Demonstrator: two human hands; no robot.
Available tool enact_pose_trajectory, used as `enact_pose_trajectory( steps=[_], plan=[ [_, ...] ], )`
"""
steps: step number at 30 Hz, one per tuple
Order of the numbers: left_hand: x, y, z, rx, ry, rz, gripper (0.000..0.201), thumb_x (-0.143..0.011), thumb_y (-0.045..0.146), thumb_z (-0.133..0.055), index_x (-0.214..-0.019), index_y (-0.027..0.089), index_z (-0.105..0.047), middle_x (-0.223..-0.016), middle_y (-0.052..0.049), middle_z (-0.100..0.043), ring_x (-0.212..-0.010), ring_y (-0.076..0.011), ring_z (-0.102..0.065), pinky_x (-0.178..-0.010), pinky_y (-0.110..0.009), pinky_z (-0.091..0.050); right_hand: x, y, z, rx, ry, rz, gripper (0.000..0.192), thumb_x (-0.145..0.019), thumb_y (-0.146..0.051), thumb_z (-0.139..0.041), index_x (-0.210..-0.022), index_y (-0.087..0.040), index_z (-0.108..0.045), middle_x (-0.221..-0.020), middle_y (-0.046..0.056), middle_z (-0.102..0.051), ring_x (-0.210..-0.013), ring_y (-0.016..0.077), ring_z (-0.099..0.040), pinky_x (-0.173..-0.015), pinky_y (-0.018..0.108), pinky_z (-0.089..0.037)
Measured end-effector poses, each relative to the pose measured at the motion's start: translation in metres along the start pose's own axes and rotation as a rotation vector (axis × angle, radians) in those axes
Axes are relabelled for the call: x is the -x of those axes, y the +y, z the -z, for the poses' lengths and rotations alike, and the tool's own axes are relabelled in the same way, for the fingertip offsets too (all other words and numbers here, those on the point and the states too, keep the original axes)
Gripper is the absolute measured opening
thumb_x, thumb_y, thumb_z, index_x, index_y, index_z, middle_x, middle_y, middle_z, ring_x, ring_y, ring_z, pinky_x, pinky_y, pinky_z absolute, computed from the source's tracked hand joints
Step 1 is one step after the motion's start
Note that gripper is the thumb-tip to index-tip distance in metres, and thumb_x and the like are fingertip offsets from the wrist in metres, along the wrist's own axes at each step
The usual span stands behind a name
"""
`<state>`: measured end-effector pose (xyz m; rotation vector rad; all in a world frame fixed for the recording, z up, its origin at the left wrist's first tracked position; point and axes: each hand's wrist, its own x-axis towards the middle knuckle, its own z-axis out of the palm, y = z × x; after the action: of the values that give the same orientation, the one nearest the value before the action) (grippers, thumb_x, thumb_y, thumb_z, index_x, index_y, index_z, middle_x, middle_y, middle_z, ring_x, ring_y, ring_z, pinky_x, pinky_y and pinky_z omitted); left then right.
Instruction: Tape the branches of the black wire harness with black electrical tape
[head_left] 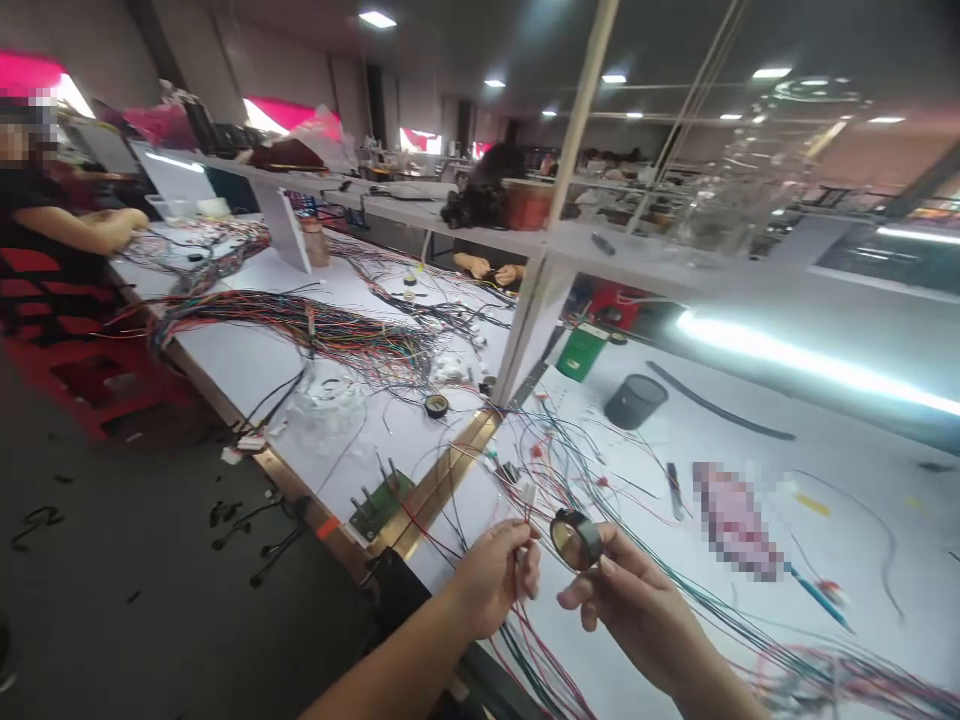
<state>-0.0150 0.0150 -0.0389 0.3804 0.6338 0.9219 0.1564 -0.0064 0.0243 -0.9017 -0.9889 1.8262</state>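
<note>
Left hand [491,575]: the grip is pinched on a thin bunch of wires [525,500] with small white plug ends standing just above the fingertips.
Right hand [637,600]: a tape roll [576,538] is pinched between thumb and fingers and held on edge, just beside the left hand.
Tape roll position: it is held in the air above the near edge of the counter [247,360], close to the wire ends but apart from them.
Tape end: no free end can be made out; whether any tape is yet stuck to the wires cannot be told.
Risk, slip of wires: the bunch is held by the fingertips only; a tug from the trailing wires lying across the counter is judged likely to pull single strands out of line.
Risk, snagging: many loose red and green wires [600,480] are spread under and beside both hands; the roll could be caught in them if it is lowered.
Risk, dropped roll: the roll is held near the counter edge; a loosened pinch is judged likely to send it to the floor [112,560].
Risk, plug ends: the white plugs could be covered if tape is laid too high.
Surroundings: a black cup [635,400], a second tape roll [436,405] and a green jig [381,503] are noted farther off; another person's hands [491,268] are seen well apart across the counter.
</note>
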Motion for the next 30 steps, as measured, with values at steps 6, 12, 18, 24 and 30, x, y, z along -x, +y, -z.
enact_pose_trajectory(
  steps=[6, 12, 18, 24, 30],
  plan=[
    [0.015, -0.001, -0.052, -0.309, -0.006, -0.047, 0.023, -0.081, 0.037, -0.059, -0.083, 0.014, -0.053, -0.055, 0.007, -0.04, -0.046, -0.0044, -0.03, -0.045, -0.02, -0.018, 0.042, 0.004, 0.032, 0.526, 0.076, 0.34, 0.015, -0.091, -0.035, -0.05, -0.084, -0.023, -0.055, -0.08, 0.005, -0.061, -0.082, 0.02, -0.058, -0.078, 0.038, -0.048],
    [0.026, -0.001, -0.078, -0.463, -0.113, -0.007, 0.032, -0.081, 0.042, -0.064, -0.092, 0.016, -0.05, -0.061, 0.01, -0.032, -0.043, -0.0019, -0.017, -0.042, -0.021, -0.01, 0.062, 0.009, 0.058, 0.977, 0.135, 0.628, 0.014, -0.086, -0.018, -0.055, -0.097, -0.026, -0.058, -0.105, 0.007, -0.062, -0.099, 0.0218, -0.06, -0.085, 0.038, -0.051],
    [0.023, -0.005, -0.088, -0.545, -0.142, 0.056, 0.029, -0.082, 0.04, -0.063, -0.089, 0.017, -0.048, -0.063, 0.009, -0.032, -0.042, -0.0015, -0.016, -0.04, -0.022, -0.007, 0.067, 0.005, 0.071, 1.239, 0.051, 0.774, 0.026, -0.084, -0.011, -0.054, -0.105, -0.026, -0.058, -0.106, 0.009, -0.063, -0.112, 0.0259, -0.056, -0.089, 0.043, -0.051],
    [0.02, -0.004, -0.088, -0.639, -0.154, 0.086, 0.022, -0.08, 0.033, -0.062, -0.08, 0.017, -0.047, -0.056, 0.009, -0.031, -0.043, -0.0028, -0.019, -0.042, -0.023, -0.01, 0.066, -0.007, 0.07, 1.355, -0.126, 0.797, 0.029, -0.086, -0.007, -0.051, -0.109, -0.024, -0.058, -0.11, 0.008, -0.062, -0.125, 0.0254, -0.045, -0.097, 0.046, -0.048],
    [0.021, -0.006, -0.088, -0.595, -0.16, 0.038, 0.018, -0.081, 0.027, -0.06, -0.077, 0.017, -0.046, -0.051, 0.01, -0.026, -0.044, -0.0042, -0.017, -0.043, -0.023, -0.01, 0.063, -0.011, 0.068, 1.312, -0.151, 0.758, 0.026, -0.087, -0.008, -0.049, -0.105, -0.025, -0.055, -0.102, 0.007, -0.062, -0.114, 0.0241, -0.052, -0.09, 0.044, -0.049]
  ],
)
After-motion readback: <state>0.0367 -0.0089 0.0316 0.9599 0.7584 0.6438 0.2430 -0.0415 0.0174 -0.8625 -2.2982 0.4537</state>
